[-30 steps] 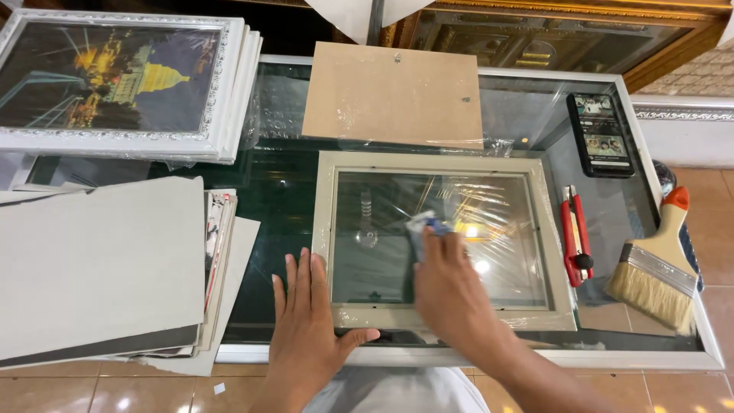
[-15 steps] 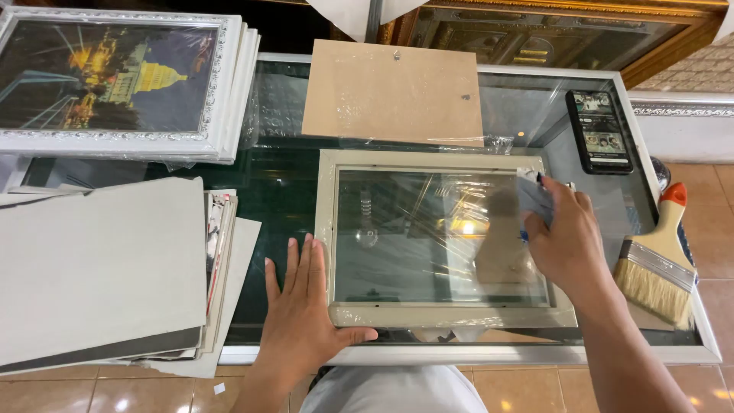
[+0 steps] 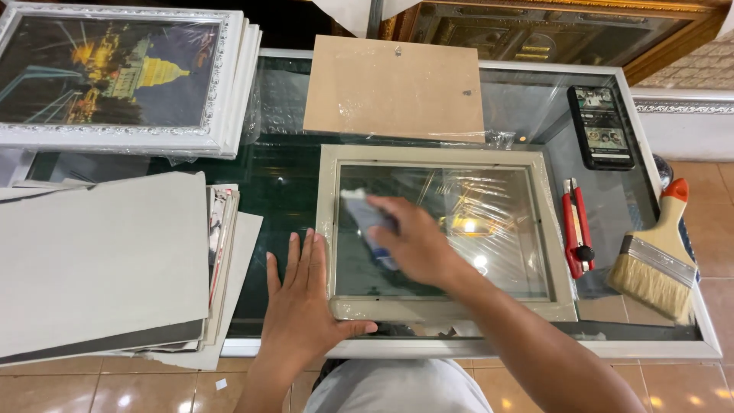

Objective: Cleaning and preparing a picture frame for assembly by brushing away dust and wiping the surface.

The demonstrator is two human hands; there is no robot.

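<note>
A pale, cream picture frame (image 3: 441, 156) with a glass pane lies flat on the glass-topped table (image 3: 535, 348). My right hand (image 3: 414, 242) is on the left part of the pane, shut on a small bluish-white cloth (image 3: 365, 216) pressed to the glass. My left hand (image 3: 300, 302) lies flat, fingers spread, on the table at the frame's lower left corner, with its thumb on the frame's bottom rail.
A brown backing board (image 3: 395, 88) lies behind the frame. At right are a red utility knife (image 3: 575, 229), a wide paintbrush (image 3: 656, 258) and a phone (image 3: 601, 126). Grey boards (image 3: 99, 260) are stacked at left, white framed pictures (image 3: 122, 76) at back left.
My right hand with the cloth swept from the pane's middle to its right edge, then back across to the left side. My left hand stayed at the frame's lower left corner.
</note>
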